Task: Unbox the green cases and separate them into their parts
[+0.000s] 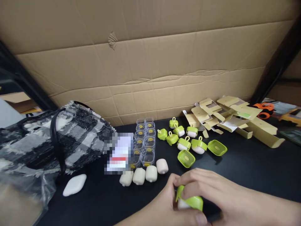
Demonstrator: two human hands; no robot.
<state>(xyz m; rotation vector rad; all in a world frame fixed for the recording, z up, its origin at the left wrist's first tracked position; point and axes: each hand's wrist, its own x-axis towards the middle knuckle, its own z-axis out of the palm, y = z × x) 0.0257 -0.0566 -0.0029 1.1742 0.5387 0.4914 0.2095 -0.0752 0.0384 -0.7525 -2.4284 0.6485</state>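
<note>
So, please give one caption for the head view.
Both hands press a green-capped case together over a black table.

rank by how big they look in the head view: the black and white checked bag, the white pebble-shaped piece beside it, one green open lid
1. black and white checked bag, largest by far
2. white pebble-shaped piece
3. green open lid
The last two look close, and the white piece lies nearer the camera, so their order is unsure.
</note>
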